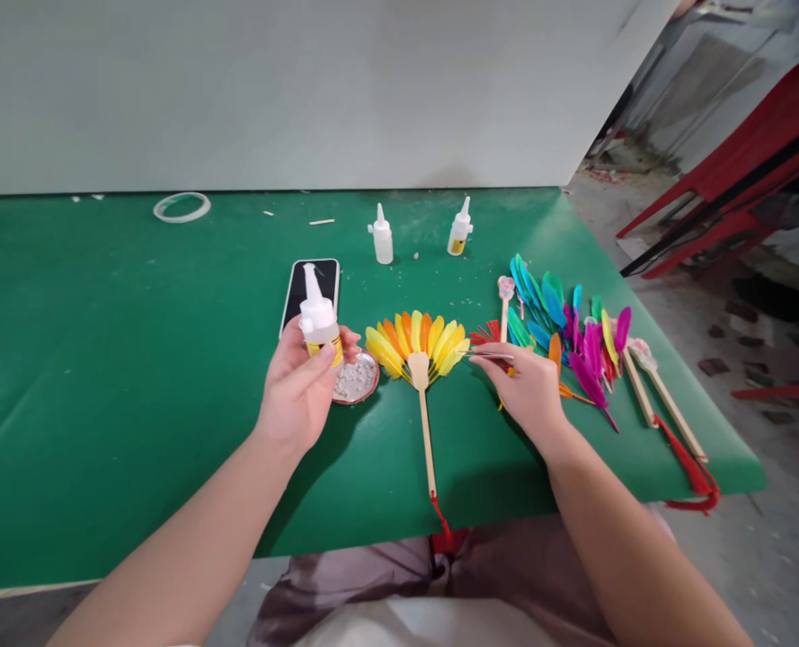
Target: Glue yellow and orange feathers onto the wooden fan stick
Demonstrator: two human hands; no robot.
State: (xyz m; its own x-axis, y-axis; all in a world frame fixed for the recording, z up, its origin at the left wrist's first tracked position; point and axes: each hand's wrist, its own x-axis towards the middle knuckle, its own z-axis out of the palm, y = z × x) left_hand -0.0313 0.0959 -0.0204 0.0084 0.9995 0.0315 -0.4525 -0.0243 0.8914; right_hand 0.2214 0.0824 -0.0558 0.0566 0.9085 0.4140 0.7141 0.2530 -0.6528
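Two grips clamp, left hand [297, 400] on bottle [318, 316], right hand [528, 388] on tweezers [488, 354], a fan's [419, 369] tassel [445, 530] overhanging the table's edge [345, 541].

The middle of the scene was filled by a table [136, 359] covered in smooth green, its right edge slanted from 1 o'clock down to 4 o'clock. Its far side was bordered by a plain pale grey panel [270, 90], spread from 10 o'clock to 1 o'clock and cut off there by a slanting edge. At 2 o'clock a red chair [750, 144] could be seen, tilted in the wide view. Grey floor [742, 539] was shown at 4 o'clock, with dark scraps [714, 367] scattered at 3 o'clock. Soft light was reflected on the green at 9 o'clock.
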